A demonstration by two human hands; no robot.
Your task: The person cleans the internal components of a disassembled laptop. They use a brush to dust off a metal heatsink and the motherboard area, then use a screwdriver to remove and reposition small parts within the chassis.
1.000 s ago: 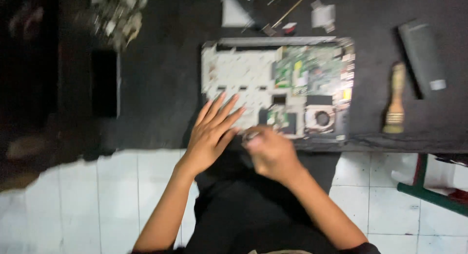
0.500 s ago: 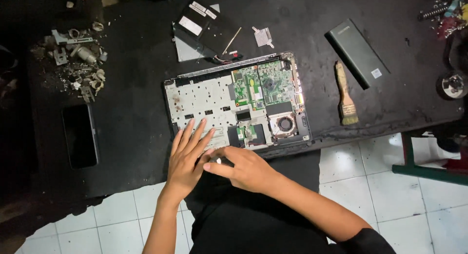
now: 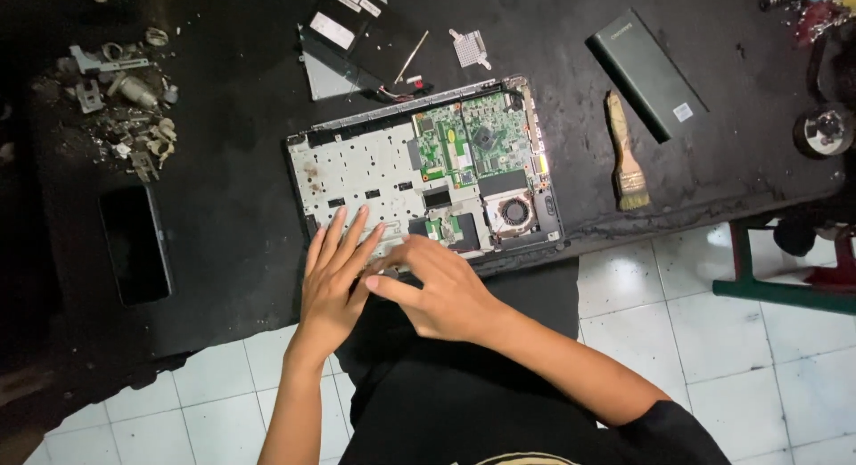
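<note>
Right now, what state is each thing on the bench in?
Laptop base: opened, circuit board and fan exposed.
Left hand: flat, fingers spread on the base's near edge.
Right hand: fingertips at that edge; grip unclear.
Brush: lying flat, untouched.
Phone: screen dark.

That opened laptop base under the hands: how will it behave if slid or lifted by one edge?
The laptop base looks like a flat, rigid shell, so probably slides rather than tips. The exposed circuit board and fan are likely fragile to touch. The left hand lies flat on its near edge, likely steadying it.
</note>
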